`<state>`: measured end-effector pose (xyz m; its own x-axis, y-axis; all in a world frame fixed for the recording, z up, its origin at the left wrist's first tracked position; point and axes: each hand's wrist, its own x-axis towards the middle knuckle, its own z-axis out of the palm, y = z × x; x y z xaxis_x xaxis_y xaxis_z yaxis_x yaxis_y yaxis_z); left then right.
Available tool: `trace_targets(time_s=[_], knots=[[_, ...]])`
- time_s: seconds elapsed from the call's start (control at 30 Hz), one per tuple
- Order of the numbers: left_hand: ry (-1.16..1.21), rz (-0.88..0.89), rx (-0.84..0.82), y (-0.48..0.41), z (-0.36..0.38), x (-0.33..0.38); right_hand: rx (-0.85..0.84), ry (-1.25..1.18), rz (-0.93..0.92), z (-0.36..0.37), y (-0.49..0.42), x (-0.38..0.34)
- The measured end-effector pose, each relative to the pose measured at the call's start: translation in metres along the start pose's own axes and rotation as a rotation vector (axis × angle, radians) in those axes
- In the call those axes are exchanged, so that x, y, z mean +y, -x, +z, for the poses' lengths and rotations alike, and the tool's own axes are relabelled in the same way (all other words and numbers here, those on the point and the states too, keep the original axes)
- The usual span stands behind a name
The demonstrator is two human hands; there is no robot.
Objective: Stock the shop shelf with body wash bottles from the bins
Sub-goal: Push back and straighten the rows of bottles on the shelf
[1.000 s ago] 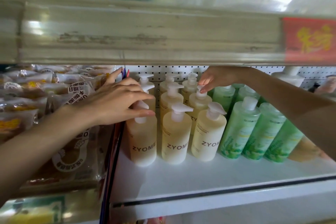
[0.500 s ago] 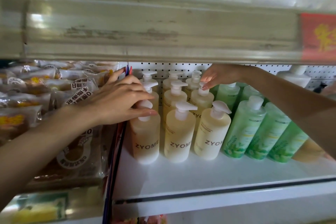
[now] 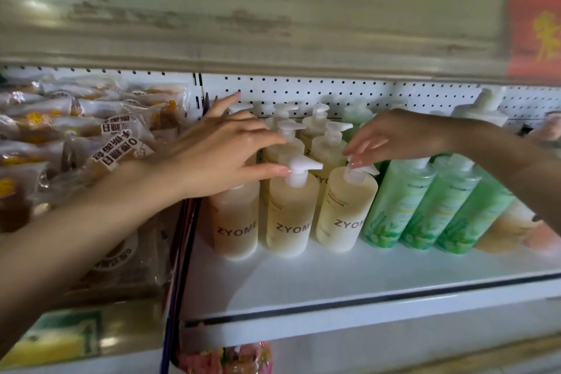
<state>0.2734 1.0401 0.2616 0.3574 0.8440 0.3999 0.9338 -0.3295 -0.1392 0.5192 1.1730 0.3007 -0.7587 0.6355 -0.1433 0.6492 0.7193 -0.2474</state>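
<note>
shelf [image 3: 303, 282]: bare front strip before 3 ZYOME bottles | left hand [image 3: 218, 158] loosely over left bottle [image 3: 235, 222], thumb at middle pump [image 3: 300, 165] | right hand [image 3: 394, 136] pinching right pump [image 3: 361, 171]

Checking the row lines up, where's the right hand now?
Right hand is centre-right, fingertips on the pump of the rightmost front cream bottle, beside the green bottles.
</note>
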Motion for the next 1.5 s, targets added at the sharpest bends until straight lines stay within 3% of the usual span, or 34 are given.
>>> trace_targets(time_s=[0.23,0.6,1.5], knots=[[0.064,-0.048,-0.200,-0.023,0.006,0.015,0.042,-0.036,0.000,0.010,0.000,0.008],[0.283,-0.106,-0.240,-0.030,0.016,0.011,0.104,-0.178,0.046,0.015,-0.001,0.005],[0.317,-0.157,-0.277,-0.032,0.012,0.012,0.109,-0.191,0.058,0.018,0.004,-0.002]])
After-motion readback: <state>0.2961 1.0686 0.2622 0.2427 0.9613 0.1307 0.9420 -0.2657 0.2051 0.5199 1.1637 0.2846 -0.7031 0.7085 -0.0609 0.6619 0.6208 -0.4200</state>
